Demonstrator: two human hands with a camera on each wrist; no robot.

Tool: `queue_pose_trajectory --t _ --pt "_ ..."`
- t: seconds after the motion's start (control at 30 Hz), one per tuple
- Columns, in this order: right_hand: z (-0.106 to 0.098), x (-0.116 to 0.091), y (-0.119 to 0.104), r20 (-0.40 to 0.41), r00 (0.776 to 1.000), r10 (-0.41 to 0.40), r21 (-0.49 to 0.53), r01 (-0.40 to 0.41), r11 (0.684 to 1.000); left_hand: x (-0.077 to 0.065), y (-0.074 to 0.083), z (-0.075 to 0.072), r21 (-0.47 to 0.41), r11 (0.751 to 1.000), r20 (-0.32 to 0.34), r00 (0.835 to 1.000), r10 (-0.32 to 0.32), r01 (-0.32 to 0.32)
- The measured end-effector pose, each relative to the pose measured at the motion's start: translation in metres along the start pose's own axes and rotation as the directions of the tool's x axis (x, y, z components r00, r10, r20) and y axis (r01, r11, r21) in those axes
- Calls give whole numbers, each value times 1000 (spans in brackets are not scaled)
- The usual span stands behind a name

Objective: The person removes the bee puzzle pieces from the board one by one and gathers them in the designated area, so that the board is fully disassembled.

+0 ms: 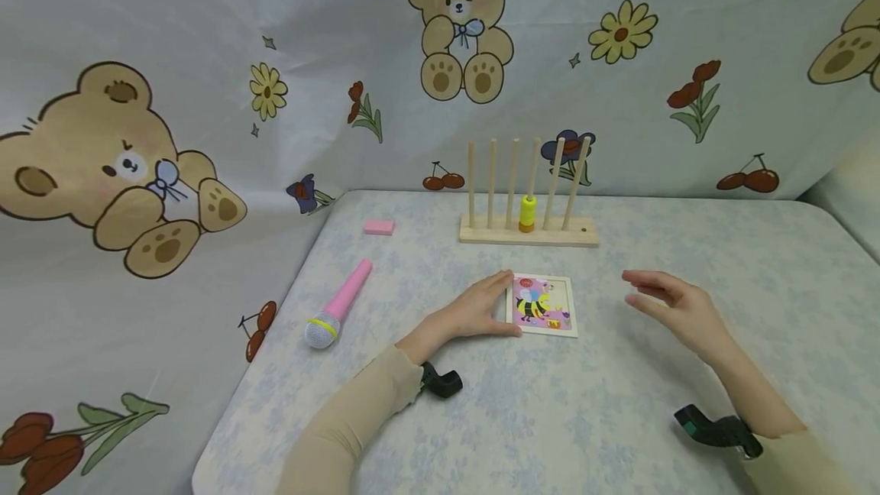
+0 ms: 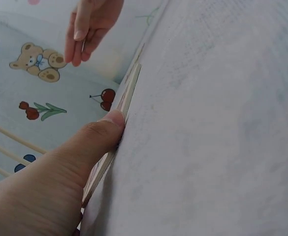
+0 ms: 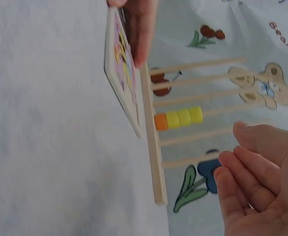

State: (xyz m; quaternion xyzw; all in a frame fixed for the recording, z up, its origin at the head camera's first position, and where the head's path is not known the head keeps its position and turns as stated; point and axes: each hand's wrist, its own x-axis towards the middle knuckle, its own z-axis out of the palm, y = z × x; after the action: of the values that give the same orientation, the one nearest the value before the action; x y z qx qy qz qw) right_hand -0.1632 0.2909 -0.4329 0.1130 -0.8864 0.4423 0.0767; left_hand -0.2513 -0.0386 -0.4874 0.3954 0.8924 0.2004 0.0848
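Observation:
A small square picture puzzle (image 1: 540, 304) in a pale wooden frame lies on the table, with a yellow-and-black bee on pink and a bare pale strip along its right side. My left hand (image 1: 473, 313) grips it from the left, thumb at the near corner and fingers at the far corner. In the left wrist view, the thumb (image 2: 97, 135) presses against the frame's edge. To the right of the puzzle, my right hand (image 1: 677, 313) hovers over the table, holding nothing, its fingers loosely bent. The right wrist view shows those fingers (image 3: 244, 177) apart from the puzzle.
Behind the puzzle stands a wooden peg rack (image 1: 481, 235) with several upright rods; yellow beads (image 1: 527, 208) and an orange one sit on one rod. At the left lie a pink toy microphone (image 1: 347, 292) and a pink block (image 1: 379, 228). A bear-print cloth (image 1: 385, 21) hangs behind the table.

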Motion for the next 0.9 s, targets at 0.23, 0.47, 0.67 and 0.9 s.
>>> queue_pose_trajectory --t 0.23,0.47,0.67,0.9 --pt "44 14 -15 135 990 -36 49 29 998 0 -1 -1 0 1000 -11 1000 4 -4" --pt "66 18 -9 173 985 27 46 -36 998 -1 -1 0 11 1000 -5 1000 12 -12" --pt "71 16 0 161 987 13 -28 -9 1000 0 0 -1 15 1000 -2 1000 8 -8" --pt "74 13 8 119 992 -48 -112 61 992 -1 0 0 20 1000 -2 1000 3 -3"
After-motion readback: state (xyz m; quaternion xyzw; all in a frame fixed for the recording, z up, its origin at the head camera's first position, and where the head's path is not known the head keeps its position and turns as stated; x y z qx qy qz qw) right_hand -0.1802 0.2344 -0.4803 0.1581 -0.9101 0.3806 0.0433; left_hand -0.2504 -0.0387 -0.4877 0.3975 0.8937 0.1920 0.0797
